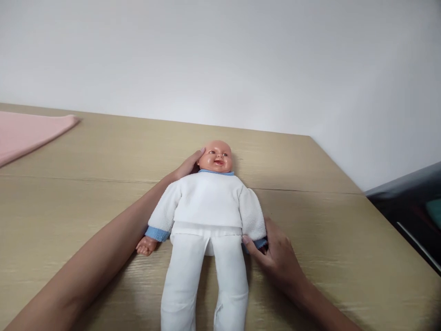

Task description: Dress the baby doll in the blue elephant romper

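A baby doll lies on its back on the wooden table, in a white fleecy top with blue collar and cuffs and white trousers. My left hand cups the side of the doll's head, thumb against the temple; its other fingers are hidden behind the head. My right hand is closed around the doll's cuff and lower arm on the right, with the thumb beside the trouser top. That doll hand is mostly covered by mine. On the left, the other doll hand rests beside my forearm. The doll's feet are out of view.
A pink cloth lies at the table's far left. The table has a seam across it and ends at a slanting right edge. Behind it is a pale wall. A dark object stands beyond the right edge.
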`<state>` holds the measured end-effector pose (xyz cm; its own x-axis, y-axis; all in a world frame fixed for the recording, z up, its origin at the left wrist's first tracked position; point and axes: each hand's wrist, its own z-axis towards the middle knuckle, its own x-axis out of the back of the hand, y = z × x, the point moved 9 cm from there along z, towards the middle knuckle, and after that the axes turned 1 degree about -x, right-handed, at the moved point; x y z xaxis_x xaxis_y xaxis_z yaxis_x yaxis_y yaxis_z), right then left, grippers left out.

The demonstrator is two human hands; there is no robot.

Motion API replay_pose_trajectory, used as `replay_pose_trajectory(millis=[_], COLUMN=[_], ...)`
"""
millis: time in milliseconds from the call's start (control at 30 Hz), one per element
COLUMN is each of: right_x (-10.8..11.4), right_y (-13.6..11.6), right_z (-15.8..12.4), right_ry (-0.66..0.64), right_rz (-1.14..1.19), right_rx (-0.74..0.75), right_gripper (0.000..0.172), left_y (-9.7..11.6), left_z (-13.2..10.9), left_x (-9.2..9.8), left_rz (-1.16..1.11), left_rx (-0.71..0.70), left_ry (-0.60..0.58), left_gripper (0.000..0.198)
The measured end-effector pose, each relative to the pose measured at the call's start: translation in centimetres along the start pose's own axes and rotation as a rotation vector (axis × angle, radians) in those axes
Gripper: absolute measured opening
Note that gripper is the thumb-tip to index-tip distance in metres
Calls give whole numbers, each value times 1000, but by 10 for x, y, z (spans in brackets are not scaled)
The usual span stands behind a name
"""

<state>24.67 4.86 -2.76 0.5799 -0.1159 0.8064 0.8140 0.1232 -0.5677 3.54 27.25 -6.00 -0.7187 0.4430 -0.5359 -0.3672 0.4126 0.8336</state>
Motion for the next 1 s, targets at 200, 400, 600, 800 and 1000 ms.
replay_pose_trajectory(millis=[200,400,600,800,1000], right_x=[2,1,0,-1,-2], right_y=[-2,0,0,2,4], right_z=[1,0,0,-1,-1], right_ry=[18,9,7,7,-3], right_rz=[-5,10,25,14,17], right_rx=[1,-10,-17,-22,-38], right_gripper=[37,34,35,35,38], left_y=[1,-3,-2,-1,0], left_z=[3,2,1,0,-2], left_x=[6,6,6,2,0], left_rz=[4,8,19,0,16], left_rx=[16,36,33,36,43], left_ry=[24,23,43,24,26], left_gripper=[72,77,75,71,72])
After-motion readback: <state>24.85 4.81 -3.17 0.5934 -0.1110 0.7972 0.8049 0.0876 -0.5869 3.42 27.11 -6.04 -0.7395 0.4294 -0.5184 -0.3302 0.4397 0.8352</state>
